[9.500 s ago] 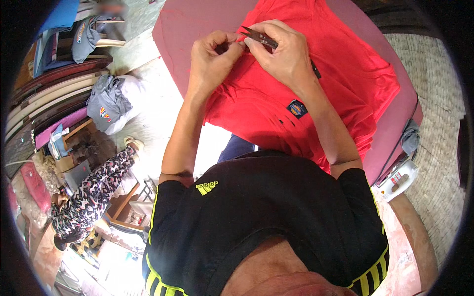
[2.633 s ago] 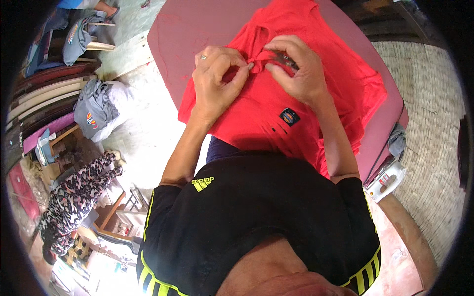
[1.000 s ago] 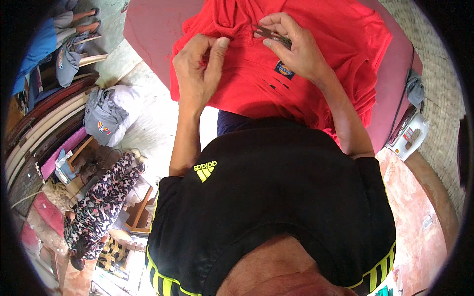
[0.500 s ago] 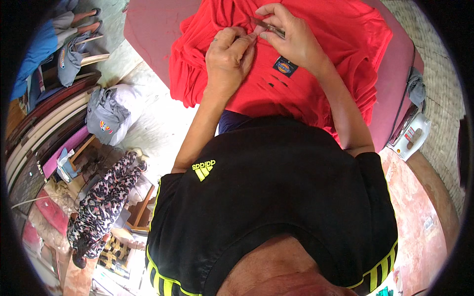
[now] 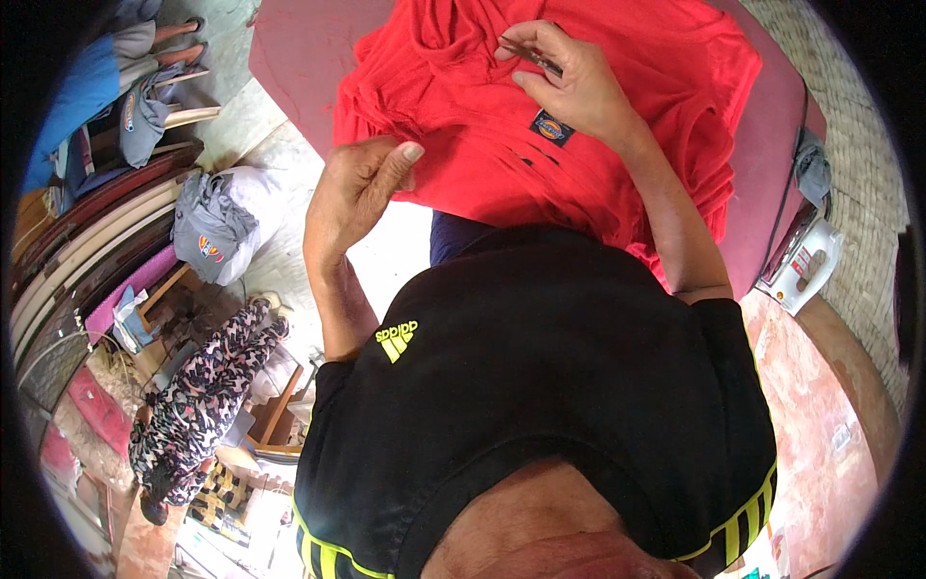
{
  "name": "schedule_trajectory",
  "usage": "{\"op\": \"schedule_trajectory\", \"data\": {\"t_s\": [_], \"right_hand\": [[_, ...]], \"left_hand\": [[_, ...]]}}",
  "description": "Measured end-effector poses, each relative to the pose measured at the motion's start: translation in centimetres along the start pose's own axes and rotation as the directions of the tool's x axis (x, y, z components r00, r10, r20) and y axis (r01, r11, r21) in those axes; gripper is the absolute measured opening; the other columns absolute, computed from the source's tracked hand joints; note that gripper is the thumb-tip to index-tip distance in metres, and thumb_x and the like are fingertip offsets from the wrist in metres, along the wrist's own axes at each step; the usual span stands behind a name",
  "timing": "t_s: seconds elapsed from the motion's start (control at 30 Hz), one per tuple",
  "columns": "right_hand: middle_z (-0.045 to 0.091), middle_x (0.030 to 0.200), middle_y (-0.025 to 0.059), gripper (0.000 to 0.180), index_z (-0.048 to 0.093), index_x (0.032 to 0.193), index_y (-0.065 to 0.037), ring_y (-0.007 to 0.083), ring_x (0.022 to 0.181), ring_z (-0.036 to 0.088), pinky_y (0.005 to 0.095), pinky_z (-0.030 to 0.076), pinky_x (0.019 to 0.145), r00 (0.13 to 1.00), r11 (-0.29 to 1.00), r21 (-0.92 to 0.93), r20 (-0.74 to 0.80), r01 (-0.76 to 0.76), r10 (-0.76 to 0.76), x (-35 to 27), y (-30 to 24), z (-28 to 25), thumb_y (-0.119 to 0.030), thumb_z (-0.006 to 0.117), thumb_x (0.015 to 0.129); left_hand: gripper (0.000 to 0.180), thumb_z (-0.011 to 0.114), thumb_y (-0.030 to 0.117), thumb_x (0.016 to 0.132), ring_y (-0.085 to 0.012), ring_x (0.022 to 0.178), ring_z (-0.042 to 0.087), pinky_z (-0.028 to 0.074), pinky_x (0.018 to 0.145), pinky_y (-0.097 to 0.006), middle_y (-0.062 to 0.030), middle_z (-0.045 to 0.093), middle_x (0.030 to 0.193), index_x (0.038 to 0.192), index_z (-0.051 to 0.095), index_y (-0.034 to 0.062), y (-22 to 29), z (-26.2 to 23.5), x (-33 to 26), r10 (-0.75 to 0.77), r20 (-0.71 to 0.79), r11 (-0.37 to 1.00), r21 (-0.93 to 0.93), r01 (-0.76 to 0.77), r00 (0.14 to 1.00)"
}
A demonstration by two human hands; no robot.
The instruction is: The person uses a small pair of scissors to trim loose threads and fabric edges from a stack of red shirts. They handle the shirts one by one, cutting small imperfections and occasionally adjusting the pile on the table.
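Observation:
A red garment point(image 5: 627, 87) with a dark patch label and small dark slits lies bunched in front of me. Above it, my right hand point(image 5: 579, 82) pinches a small slim metal tool point(image 5: 535, 60), which looks like thread snips. My left hand point(image 5: 362, 188) is at the garment's lower left edge, fingers curled and thumb stretched along the cloth. It appears to grip that edge, though the fingertips are partly hidden.
The garment rests on a maroon padded table point(image 5: 299, 58). A white iron point(image 5: 808, 265) and a grey cloth point(image 5: 813, 169) are by its right side. At left are grey caps point(image 5: 204, 227), stacked boards, a person in patterned clothes point(image 5: 207, 386), and another person's legs point(image 5: 159, 43).
My left hand has left the spot beside my right hand and moved down and left to the garment's edge. The right hand, still holding the tool, has shifted slightly down.

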State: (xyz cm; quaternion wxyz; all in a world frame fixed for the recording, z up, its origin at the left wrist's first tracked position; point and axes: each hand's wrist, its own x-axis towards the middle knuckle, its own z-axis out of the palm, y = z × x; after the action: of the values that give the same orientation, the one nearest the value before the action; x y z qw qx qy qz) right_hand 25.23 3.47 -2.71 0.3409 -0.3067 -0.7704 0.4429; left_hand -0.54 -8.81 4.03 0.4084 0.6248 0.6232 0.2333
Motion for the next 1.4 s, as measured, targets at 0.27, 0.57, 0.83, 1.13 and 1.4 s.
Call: {"op": "schedule_trajectory", "data": {"t_s": [0.27, 0.57, 0.83, 1.13, 1.4], "right_hand": [[0.072, 0.099, 0.012, 0.031, 0.062, 0.115, -0.008, 0.0271, 0.09, 0.071, 0.0371, 0.056, 0.079, 1.0, 0.978, -0.209, -0.014, -0.022, 0.019, 0.3, -0.7, 0.4, -0.012, 0.069, 0.086], [0.067, 0.086, 0.0038, 0.032, 0.062, 0.121, -0.006, 0.0121, 0.077, 0.065, 0.0283, 0.054, 0.071, 0.99, 0.995, 0.004, -0.1, -0.101, 0.101, 1.7, -2.6, 0.5, -0.01, 0.069, 0.091], [0.062, 0.08, 0.0017, 0.023, 0.061, 0.116, 0.0, 0.0068, 0.069, 0.06, 0.0245, 0.048, 0.062, 0.951, 0.944, 0.233, 0.256, -0.234, 0.173, 6.1, -1.4, -1.0, -0.014, 0.063, 0.098], [0.063, 0.082, 0.0005, 0.036, 0.059, 0.117, -0.002, 0.0066, 0.071, 0.059, 0.0241, 0.048, 0.065, 0.99, 0.955, 0.273, -0.042, -0.115, 0.131, 6.0, -1.6, 0.4, -0.014, 0.075, 0.088], [0.074, 0.091, 0.0059, 0.031, 0.064, 0.109, -0.003, 0.0089, 0.081, 0.068, 0.0255, 0.055, 0.071, 0.972, 0.999, 0.0, -0.231, -0.046, 0.045, 3.1, -2.5, 2.7, -0.013, 0.08, 0.085]], "left_hand": [[0.016, 0.075, 0.012, 0.083, -0.0304, 0.083, 0.064, 0.051, 0.071, -0.037, -0.0136, 0.063, 0.095, 0.091, 0.069, -0.0007, 0.0, 4.5, 7.5, 0.513, -0.478, 0.858, 0.293, -0.421, 0.713], [0.02, 0.067, 0.012, 0.094, -0.0112, 0.077, 0.057, 0.047, 0.072, -0.026, -0.0022, 0.063, 0.082, 0.109, 0.069, -0.0011, 0.7, 1.6, 8.3, 0.061, -0.147, 0.923, -0.367, -0.112, 0.987], [0.027, 0.056, 0.012, 0.099, -0.0057, 0.077, 0.052, 0.045, 0.073, -0.023, 0.0032, 0.06, 0.084, 0.12, 0.066, -0.0004, 0.0, 0.1, 9.6, 0.088, 0.034, 0.785, -0.618, -0.048, 0.996], [0.024, 0.061, 0.009, 0.097, -0.0044, 0.072, 0.05, 0.042, 0.067, -0.019, 0.0045, 0.061, 0.084, 0.119, 0.067, 0.0011, -1.4, 0.2, 10.4, 0.091, 0.002, 0.698, -0.713, -0.063, 0.996], [0.02, 0.063, 0.011, 0.098, -0.0024, 0.068, 0.046, 0.037, 0.062, -0.017, 0.0065, 0.059, 0.08, 0.115, 0.068, 0.0017, -1.4, 0.6, 10.5, 0.08, -0.034, 0.651, -0.755, -0.078, 0.996]]}}
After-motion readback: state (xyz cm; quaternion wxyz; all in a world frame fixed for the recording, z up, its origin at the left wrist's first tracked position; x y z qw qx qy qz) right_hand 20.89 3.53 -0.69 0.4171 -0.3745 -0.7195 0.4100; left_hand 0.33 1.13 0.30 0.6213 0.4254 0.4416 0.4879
